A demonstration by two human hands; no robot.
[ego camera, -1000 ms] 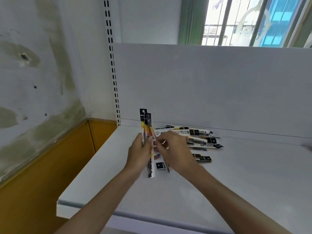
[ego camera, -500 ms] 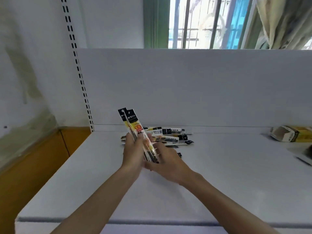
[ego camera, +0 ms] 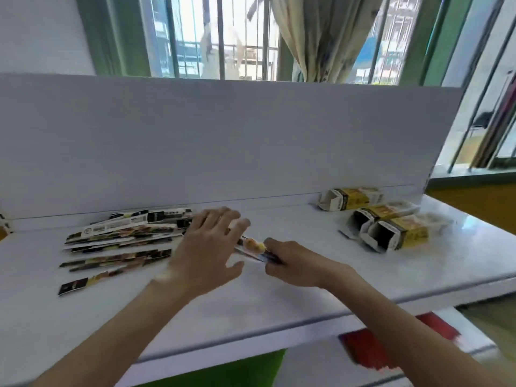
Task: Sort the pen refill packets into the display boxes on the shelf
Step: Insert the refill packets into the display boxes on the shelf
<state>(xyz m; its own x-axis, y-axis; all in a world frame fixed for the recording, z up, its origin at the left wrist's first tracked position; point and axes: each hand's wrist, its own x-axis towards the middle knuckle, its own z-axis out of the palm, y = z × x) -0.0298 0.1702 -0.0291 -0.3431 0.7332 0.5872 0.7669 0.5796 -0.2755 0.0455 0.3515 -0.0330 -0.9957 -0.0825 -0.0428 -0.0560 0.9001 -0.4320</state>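
My right hand [ego camera: 293, 263] grips a few long pen refill packets [ego camera: 252, 247] by one end, held low over the white shelf [ego camera: 307, 275]. My left hand [ego camera: 206, 250] hovers over their other end with fingers spread and holds nothing. A loose pile of several black, white and yellow refill packets [ego camera: 122, 238] lies on the shelf to the left. Three yellow and black display boxes [ego camera: 391, 219] lie on their sides at the right end of the shelf, open ends toward me. The frame is motion-blurred.
A white back panel [ego camera: 223, 141] rises behind the shelf. The shelf's front edge [ego camera: 251, 336] runs close to my forearms. A barred window and a curtain [ego camera: 321, 37] stand beyond the panel. Something red [ego camera: 391, 339] lies on a lower level at the right.
My view has swung right, bringing the display boxes into sight. The held packets went from upright to nearly flat, my left hand let go of them, and my right hand carries them rightward.
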